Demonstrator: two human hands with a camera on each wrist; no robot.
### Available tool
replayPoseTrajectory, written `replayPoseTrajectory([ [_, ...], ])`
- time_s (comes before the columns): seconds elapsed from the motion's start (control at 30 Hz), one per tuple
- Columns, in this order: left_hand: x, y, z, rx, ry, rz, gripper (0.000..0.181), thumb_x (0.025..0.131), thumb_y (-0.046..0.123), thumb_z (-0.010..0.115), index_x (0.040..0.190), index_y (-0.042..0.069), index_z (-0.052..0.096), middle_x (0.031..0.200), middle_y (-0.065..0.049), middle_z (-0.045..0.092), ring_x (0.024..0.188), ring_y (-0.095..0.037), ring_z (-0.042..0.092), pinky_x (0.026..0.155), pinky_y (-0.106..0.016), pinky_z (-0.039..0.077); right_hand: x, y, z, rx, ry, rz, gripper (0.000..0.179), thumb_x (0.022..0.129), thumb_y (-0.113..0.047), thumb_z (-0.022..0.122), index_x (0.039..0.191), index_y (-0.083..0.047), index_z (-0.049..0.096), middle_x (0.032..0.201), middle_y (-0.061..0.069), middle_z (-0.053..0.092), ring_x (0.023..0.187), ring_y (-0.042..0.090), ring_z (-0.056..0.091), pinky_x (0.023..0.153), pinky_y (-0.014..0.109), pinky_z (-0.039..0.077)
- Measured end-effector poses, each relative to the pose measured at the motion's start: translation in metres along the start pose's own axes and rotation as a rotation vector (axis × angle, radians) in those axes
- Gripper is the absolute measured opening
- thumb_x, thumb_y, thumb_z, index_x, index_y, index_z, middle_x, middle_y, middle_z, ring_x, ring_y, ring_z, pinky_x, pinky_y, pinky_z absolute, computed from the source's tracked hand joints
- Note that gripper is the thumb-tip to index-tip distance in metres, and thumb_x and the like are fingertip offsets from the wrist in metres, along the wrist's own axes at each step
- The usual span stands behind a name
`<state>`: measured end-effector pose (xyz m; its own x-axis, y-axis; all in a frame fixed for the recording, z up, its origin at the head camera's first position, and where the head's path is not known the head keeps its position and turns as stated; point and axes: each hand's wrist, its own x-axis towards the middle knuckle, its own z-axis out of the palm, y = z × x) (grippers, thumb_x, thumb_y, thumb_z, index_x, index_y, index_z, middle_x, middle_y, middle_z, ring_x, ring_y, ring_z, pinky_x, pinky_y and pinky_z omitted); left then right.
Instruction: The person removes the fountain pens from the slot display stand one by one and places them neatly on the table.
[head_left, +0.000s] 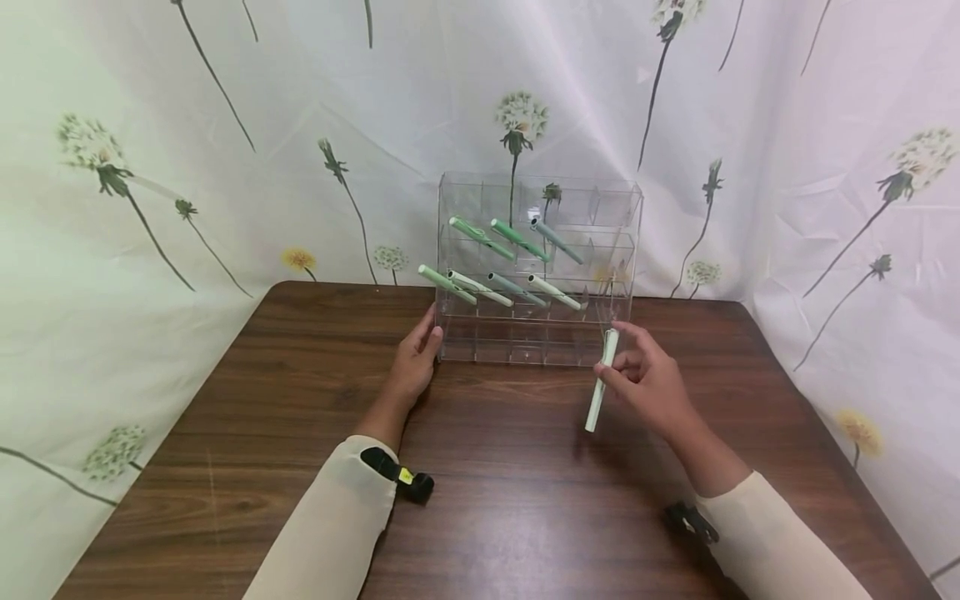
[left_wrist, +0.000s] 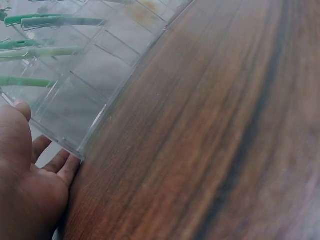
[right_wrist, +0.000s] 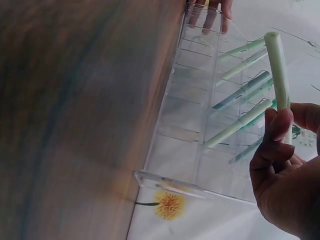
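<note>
A clear stepped acrylic display rack [head_left: 532, 354] stands at the back of the table. Pens lean in two of its tiers: two bright green pens [head_left: 480, 238] and a grey-green pen [head_left: 558, 242] above, with green, pale and grey-green pens below, among them a pale pen [head_left: 555, 292] furthest right. My left hand [head_left: 414, 358] grips the rack's left end, thumb in front and fingers behind its edge, also seen in the left wrist view. Between thumb and fingers, my right hand [head_left: 651, 383] pinches a pale green pen [right_wrist: 278, 70] in front of the rack's right end.
The brown wood-grain table [head_left: 480, 500] extends in front of the rack. White dandelion-print cloth [head_left: 420, 100] hangs behind and at both sides. Each sleeve carries a black wrist camera [head_left: 412, 483]. The rack's top and bottom tiers show no pens.
</note>
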<state>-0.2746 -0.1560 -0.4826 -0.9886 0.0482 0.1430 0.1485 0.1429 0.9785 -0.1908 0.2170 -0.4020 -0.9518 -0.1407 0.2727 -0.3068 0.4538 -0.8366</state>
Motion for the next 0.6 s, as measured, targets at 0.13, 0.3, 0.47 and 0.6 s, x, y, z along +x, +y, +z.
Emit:
replayPoseTrajectory([
  [0.13, 0.002, -0.001, 0.0, -0.004, 0.004, 0.015, 0.057, 0.12, 0.022, 0.045, 0.174, 0.022, 0.029, 0.182, -0.005, 0.028, 0.169, -0.029, 0.028, 0.138, -0.05, 0.027, 0.0, 0.007, 0.0, -0.036, -0.059, 0.053, 0.066, 0.102, -0.013, 0.079, 0.16, -0.009, 0.047, 0.08, 0.013, 0.071, 0.052, 0.012, 0.057, 0.049, 0.032, 0.052],
  [0.3, 0.001, -0.001, 0.0, 0.01, 0.01, 0.004, 0.056, 0.119, 0.025, 0.046, 0.174, 0.024, 0.031, 0.182, -0.005, 0.029, 0.169, -0.029, 0.028, 0.138, -0.051, 0.027, -0.001, 0.016, 0.0, -0.052, -0.136, 0.1, 0.067, 0.102, -0.014, 0.079, 0.161, -0.012, 0.047, 0.08, 0.01, 0.07, 0.051, 0.015, 0.057, 0.05, 0.033, 0.055],
  [0.47, 0.0, -0.001, 0.0, 0.016, 0.009, -0.006, 0.057, 0.119, 0.03, 0.046, 0.174, 0.023, 0.032, 0.182, -0.005, 0.029, 0.169, -0.029, 0.028, 0.138, -0.05, 0.026, -0.003, 0.022, -0.003, -0.05, -0.184, 0.122, 0.068, 0.101, -0.01, 0.079, 0.161, -0.008, 0.045, 0.081, 0.008, 0.068, 0.049, 0.016, 0.056, 0.049, 0.033, 0.055],
  [0.6, 0.0, -0.002, 0.0, 0.014, 0.006, -0.014, 0.057, 0.119, 0.032, 0.046, 0.174, 0.023, 0.032, 0.182, -0.005, 0.029, 0.169, -0.029, 0.028, 0.138, -0.05, 0.026, -0.004, 0.028, -0.007, -0.037, -0.202, 0.135, 0.068, 0.101, -0.008, 0.077, 0.161, -0.008, 0.044, 0.082, 0.008, 0.068, 0.051, 0.017, 0.058, 0.052, 0.034, 0.056],
])
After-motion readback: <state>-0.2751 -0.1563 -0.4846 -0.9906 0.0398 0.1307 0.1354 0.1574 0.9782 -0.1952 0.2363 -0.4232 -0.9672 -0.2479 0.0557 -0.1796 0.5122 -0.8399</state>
